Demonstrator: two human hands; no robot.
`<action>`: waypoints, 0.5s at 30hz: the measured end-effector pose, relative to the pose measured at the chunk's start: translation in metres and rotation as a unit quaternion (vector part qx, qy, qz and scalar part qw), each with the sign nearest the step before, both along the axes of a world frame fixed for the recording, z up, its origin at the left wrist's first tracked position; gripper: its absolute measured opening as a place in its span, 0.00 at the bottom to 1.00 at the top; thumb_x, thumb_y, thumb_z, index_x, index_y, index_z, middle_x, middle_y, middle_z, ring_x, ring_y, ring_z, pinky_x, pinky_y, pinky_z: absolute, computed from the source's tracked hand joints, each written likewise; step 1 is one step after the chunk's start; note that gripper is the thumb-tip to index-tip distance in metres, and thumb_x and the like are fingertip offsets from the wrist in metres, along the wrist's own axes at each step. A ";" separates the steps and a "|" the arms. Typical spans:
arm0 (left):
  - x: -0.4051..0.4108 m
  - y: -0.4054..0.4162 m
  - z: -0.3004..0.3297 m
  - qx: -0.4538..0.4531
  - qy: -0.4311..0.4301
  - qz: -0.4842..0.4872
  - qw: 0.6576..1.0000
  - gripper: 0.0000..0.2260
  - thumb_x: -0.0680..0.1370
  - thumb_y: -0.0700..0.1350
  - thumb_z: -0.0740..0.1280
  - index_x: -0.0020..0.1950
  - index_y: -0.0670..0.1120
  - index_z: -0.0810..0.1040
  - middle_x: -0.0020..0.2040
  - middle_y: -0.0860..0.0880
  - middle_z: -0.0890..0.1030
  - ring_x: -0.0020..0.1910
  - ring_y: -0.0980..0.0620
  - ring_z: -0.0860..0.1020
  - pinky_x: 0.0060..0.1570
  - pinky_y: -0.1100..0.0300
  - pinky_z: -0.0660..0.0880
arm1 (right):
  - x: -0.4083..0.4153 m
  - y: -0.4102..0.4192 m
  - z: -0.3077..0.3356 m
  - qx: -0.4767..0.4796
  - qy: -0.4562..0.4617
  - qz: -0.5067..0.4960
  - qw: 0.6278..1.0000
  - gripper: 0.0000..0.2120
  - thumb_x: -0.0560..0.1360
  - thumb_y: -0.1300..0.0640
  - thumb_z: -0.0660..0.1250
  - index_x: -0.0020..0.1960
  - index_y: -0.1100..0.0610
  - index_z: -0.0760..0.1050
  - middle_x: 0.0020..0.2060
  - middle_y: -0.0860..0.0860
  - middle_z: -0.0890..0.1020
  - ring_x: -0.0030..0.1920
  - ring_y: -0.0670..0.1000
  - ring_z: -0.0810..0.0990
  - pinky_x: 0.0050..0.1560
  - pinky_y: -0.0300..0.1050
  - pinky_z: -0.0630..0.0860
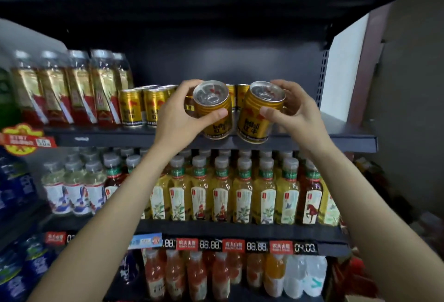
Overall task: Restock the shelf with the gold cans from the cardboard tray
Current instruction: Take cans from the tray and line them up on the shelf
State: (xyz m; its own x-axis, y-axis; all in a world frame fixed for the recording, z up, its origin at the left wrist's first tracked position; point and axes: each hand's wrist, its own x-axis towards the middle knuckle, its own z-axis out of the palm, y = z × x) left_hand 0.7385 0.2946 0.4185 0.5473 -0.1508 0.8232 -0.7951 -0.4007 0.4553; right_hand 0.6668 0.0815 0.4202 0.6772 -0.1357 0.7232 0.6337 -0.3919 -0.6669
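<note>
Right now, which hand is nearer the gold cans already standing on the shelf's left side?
Left. The left hand grips its can just right of the standing gold cans; the right hand holds another can farther right, beyond the left hand.

Bare dark shelf (336, 137) is lying open right of the standing gold cans (144, 107), reaching to the white side panel (341, 66). Tall bottles (72, 87) are blocking the left end. More cans (241, 95) are crowding the back, possibly leaving front room.
</note>
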 end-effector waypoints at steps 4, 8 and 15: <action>0.040 -0.020 0.014 0.008 0.042 0.000 0.999 0.29 0.65 0.62 0.72 0.62 0.52 0.72 0.55 0.56 0.77 0.54 0.57 0.75 0.50 0.63 0.71 | 0.044 -0.015 0.018 -0.013 0.018 -0.016 1.000 0.25 0.69 0.60 0.74 0.64 0.58 0.70 0.53 0.50 0.80 0.54 0.44 0.79 0.56 0.38 0.76; 0.074 -0.041 0.024 0.034 0.088 0.011 0.995 0.26 0.68 0.61 0.71 0.62 0.51 0.73 0.53 0.56 0.77 0.51 0.58 0.74 0.48 0.64 0.69 | 0.087 -0.031 0.025 -0.052 0.055 -0.043 0.996 0.26 0.69 0.58 0.74 0.64 0.57 0.70 0.57 0.54 0.79 0.57 0.52 0.78 0.58 0.48 0.77; 0.115 -0.064 0.023 0.114 0.135 0.032 0.984 0.32 0.69 0.65 0.68 0.67 0.48 0.71 0.65 0.50 0.75 0.63 0.51 0.73 0.53 0.62 0.68 | 0.133 -0.049 0.033 -0.075 0.106 -0.070 0.989 0.25 0.72 0.59 0.70 0.66 0.60 0.68 0.61 0.57 0.76 0.59 0.55 0.77 0.58 0.50 0.77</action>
State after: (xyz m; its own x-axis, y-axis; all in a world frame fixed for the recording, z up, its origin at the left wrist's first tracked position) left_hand 0.8532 0.2301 0.4418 0.7555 -0.2730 0.5955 -0.6275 -0.5629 0.5380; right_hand 0.8003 0.0326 0.4530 0.7983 -0.1413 0.5855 0.4176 -0.5706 -0.7071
